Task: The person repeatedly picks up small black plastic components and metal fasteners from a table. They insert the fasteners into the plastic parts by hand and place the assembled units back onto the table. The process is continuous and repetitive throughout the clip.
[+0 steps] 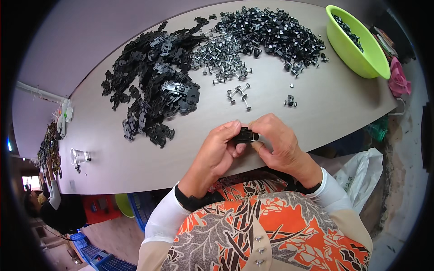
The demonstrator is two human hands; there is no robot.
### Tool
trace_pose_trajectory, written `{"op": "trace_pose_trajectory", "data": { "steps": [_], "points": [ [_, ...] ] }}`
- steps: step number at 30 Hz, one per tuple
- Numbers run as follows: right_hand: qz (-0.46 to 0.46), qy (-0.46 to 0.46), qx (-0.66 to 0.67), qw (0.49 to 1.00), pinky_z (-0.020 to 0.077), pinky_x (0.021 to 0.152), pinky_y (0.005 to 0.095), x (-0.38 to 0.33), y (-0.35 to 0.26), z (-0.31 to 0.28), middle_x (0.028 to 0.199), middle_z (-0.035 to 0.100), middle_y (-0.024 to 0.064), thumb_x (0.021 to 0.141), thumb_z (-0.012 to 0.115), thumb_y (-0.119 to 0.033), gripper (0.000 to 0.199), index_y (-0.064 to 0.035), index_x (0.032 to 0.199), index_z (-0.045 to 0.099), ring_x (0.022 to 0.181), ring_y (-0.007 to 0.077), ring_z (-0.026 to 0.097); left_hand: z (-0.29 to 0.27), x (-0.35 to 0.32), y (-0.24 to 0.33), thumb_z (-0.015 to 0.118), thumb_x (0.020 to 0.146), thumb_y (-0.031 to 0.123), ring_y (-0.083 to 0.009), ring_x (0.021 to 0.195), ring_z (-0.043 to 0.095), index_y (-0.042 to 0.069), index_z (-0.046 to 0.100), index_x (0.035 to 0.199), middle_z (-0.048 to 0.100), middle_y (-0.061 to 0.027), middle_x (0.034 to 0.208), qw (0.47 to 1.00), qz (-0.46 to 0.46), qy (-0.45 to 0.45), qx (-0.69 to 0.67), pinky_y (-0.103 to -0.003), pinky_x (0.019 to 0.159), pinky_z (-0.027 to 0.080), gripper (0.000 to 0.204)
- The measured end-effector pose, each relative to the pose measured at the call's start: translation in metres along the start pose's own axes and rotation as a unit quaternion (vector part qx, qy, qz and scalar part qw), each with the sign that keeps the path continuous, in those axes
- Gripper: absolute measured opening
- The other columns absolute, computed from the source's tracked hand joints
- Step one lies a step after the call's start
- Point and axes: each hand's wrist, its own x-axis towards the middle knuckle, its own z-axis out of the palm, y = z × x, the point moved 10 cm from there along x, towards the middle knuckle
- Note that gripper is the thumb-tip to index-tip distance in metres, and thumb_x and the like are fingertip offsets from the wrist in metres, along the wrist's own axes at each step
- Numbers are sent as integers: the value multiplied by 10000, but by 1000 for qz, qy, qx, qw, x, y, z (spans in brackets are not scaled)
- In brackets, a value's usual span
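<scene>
My left hand [216,148] pinches a small black plastic toy car chassis [244,135] between thumb and fingers, just above the table's near edge. Closed around the right end of the same piece are the fingers of my right hand [281,143]; a wheel seems to show there, partly hidden by the fingertips. Beyond my hands lie several loose metal axles with black wheels [238,95]. Farther right sits a small black wheeled piece [290,101], with a single wheel [291,86] behind it.
A heap of black chassis [153,67] covers the left-centre of the table [104,144]. Wheeled axles [219,54] and black wheel parts [271,34] are piled at the back. A lime-green basin [373,61] stands far right, a clear cup [79,156] far left, near another person [54,198].
</scene>
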Motion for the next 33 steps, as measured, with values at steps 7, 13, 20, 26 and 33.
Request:
{"op": "trace_pose_trajectory", "data": {
  "steps": [7,13,20,26,33],
  "points": [
    [-43,43,13,998,481,702,365,4,0,0,930,575,109,652,653,105,463,-29,1081,540,823,309,543,-5,4,11,542,946,207,-101,559,513,14,593,981,606,-47,798,999,22,12,37,-214,470,383,203],
    [83,38,-99,991,489,721,340,6,54,-63,976,599,111,704,561,111,268,-6,944,588,838,288,576,-7,9,22,581,927,197,-138,586,613,-3,579,998,623,-79,805,990,57,32,124,-237,483,500,212],
    [83,-96,-185,975,486,697,382,2,87,-56,909,577,103,709,558,108,182,-3,841,615,776,307,579,-1,7,21,494,966,255,-253,717,677,-74,535,1119,641,-185,959,997,9,7,71,-316,608,577,365],
    [179,-115,-163,964,472,686,382,5,96,-48,865,540,107,736,586,69,131,6,848,613,783,300,585,-5,8,14,379,1002,244,-359,900,666,-138,482,1167,595,-261,1091,999,-19,-35,-10,-387,753,584,430],
    [134,-134,-116,975,463,671,381,3,99,-53,848,529,110,758,591,32,126,3,881,594,730,302,575,-11,2,15,405,991,197,-387,961,649,-136,473,1179,576,-297,1134,999,-16,-28,-5,-397,792,585,389]
  ]
}}
